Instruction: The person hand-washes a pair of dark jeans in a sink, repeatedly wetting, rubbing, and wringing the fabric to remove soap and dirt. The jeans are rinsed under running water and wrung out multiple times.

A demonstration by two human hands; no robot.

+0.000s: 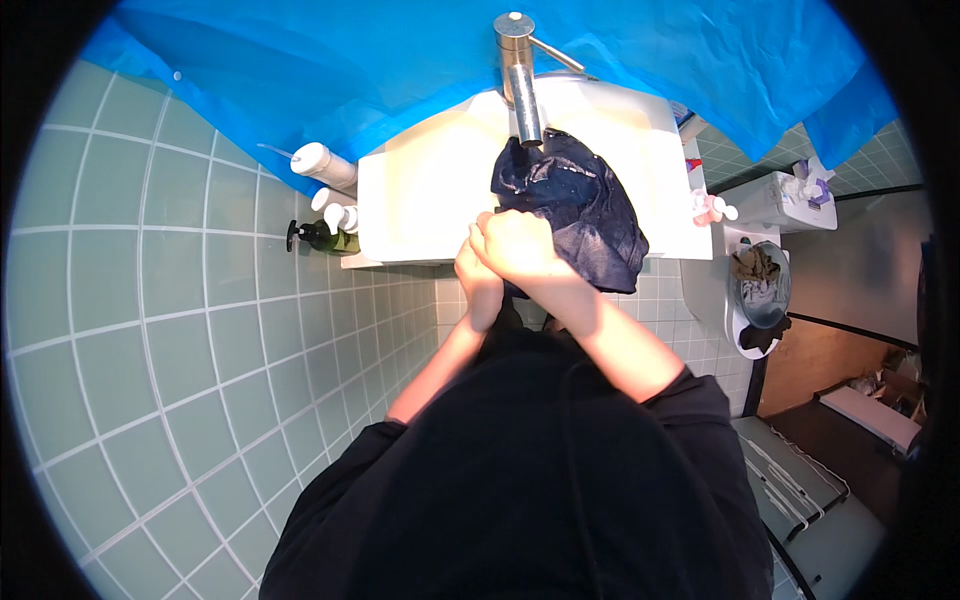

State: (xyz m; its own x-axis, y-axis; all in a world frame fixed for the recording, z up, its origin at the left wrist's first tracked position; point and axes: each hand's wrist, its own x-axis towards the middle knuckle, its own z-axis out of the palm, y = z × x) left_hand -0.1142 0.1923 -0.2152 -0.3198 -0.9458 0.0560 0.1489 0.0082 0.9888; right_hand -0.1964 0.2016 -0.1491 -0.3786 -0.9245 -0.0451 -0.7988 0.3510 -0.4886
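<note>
A dark navy cloth garment, crumpled, hangs over the front rim of the white washbasin. Its upper end lies beneath the spout of the metal tap. My right hand is closed at the garment's left edge, above the basin's front rim. Against it, on the left and slightly lower, is my left hand, with fingers curled. Some dark cloth shows just below the two hands. My palms and the ends of my fingers are hidden, so the exact hold of the left hand is unclear.
Left of the basin stand a white bottle and a green pump bottle. A pink pump bottle is at its right. Blue plastic sheeting hangs behind. Farther right, a tub of clothes sits on the toilet. A tiled wall bounds the left.
</note>
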